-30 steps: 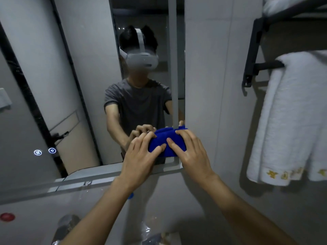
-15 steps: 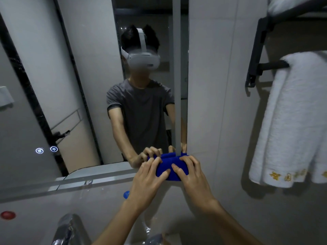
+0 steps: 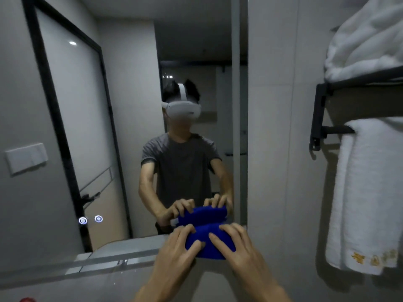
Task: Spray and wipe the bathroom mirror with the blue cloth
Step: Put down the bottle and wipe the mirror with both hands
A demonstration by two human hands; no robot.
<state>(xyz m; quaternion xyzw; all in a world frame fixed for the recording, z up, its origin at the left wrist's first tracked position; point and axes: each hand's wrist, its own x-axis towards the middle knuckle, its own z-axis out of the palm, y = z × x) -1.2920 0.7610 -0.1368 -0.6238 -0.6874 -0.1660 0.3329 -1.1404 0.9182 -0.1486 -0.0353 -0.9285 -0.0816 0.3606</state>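
The blue cloth (image 3: 209, 241) is bunched at the bottom right corner of the bathroom mirror (image 3: 130, 138), straddling the glass's lower edge. My left hand (image 3: 176, 253) lies on the cloth's left side with its fingers stretched out. My right hand (image 3: 237, 251) presses the right side, fingers also straight. The mirror reflects both hands and the cloth. No spray bottle is in view.
White towels (image 3: 368, 192) hang from a black wall rack (image 3: 318, 118) at the right, with more folded on top. Two lit touch buttons (image 3: 90, 219) glow low on the mirror. A ledge (image 3: 109, 258) runs under the glass. A red object (image 3: 27, 299) peeks in at bottom left.
Both hands have slid the cloth down the mirror's right side to its bottom edge. The view has tilted up, showing more of the mirror.
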